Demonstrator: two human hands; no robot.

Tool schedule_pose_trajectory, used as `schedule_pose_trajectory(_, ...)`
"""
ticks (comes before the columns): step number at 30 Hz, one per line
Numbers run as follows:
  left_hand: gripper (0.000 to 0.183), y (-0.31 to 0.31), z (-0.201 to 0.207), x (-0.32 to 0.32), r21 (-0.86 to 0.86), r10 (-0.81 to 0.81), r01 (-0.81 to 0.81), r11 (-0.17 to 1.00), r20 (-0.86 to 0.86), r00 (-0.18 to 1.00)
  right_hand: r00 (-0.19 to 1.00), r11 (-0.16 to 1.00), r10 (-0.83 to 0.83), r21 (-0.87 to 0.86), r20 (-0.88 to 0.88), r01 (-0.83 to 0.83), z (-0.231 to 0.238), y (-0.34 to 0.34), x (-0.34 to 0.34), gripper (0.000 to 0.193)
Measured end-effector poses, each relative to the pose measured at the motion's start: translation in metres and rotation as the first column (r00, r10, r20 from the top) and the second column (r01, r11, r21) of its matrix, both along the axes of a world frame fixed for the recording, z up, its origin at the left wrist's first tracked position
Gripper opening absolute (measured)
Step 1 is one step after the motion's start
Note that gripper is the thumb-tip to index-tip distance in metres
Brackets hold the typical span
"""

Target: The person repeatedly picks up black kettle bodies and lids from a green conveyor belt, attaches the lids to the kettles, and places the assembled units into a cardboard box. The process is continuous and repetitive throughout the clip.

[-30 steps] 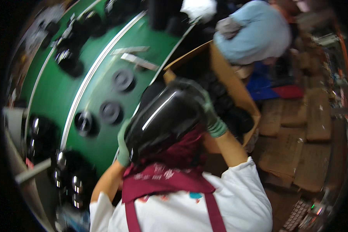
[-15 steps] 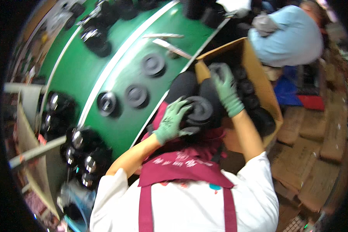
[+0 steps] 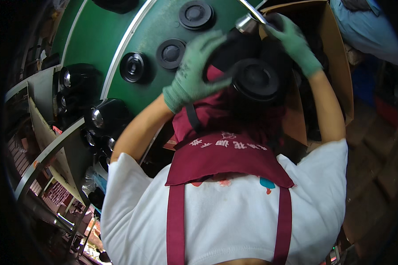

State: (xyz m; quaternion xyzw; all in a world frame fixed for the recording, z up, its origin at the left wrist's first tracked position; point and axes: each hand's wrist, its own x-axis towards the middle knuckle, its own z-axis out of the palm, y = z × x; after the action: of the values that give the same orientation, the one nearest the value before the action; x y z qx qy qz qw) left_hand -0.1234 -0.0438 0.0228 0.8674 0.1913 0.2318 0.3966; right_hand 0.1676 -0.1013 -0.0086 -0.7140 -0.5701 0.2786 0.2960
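Note:
A black round lid-like part (image 3: 257, 79) with a raised centre rests over my lap, above the maroon apron. Beside it my left hand (image 3: 197, 70), in a green glove, has its fingers spread; the thumb reaches toward the part's rim, and blur hides whether they touch. My right hand (image 3: 296, 44), gloved alike, is at the near-side corner of the cardboard box (image 3: 342, 57), fingers curled around something dark that I cannot make out. A shiny metal cone-shaped piece (image 3: 247, 24) shows just left of those fingers.
Several black round parts, including a flat disc (image 3: 170, 54), lie on the green work surface (image 3: 101, 39) at left. Glossy black housings (image 3: 106, 115) stand at its left edge. Dark parts fill the box. Another person's light blue clothing (image 3: 367, 26) is at upper right.
My left hand has come off the black round part and its fingers have spread. The whole view has shifted, bringing the hands and parts higher and larger. My right hand stays by the box.

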Motion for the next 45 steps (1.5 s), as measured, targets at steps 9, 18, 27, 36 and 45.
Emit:
schedule_pose_trajectory(9, 0.043, 0.029, 0.018, 0.099, -0.103, -0.388, 0.4, 0.911, -0.544, 0.744, 0.944, 0.946, 0.318, -0.096, 0.084, -0.309, 0.075, -0.074, -0.013, 0.046)
schedule_pose_trajectory(18, 0.035, 0.007, 0.017, 0.077, -0.028, -0.352, 0.377, 0.926, -0.429, 0.832, 0.93, 0.952, 0.304, -0.097, 0.205, -0.29, 0.067, -0.101, -0.036, 0.052)
schedule_pose_trajectory(27, 0.042, 0.022, -0.06, 0.088, 0.163, -0.359, 0.351, 0.922, 0.023, 0.933, 0.964, 0.858, 0.206, 0.443, 0.17, -0.262, 0.081, -0.076, -0.115, 0.063)
schedule_pose_trajectory(36, 0.059, -0.014, -0.048, 0.144, -0.088, 0.293, -0.301, 0.95, -0.094, 0.952, 0.949, 0.833, -0.294, 0.517, 0.116, 0.195, -0.008, -0.074, -0.068, 0.044)
schedule_pose_trajectory(45, 0.068, -0.008, 0.022, 0.074, -0.766, -0.306, -0.301, 0.568, -0.536, 0.787, 0.942, 0.952, -0.018, 0.293, 0.335, -0.086, -0.041, -0.038, -0.073, 0.035)
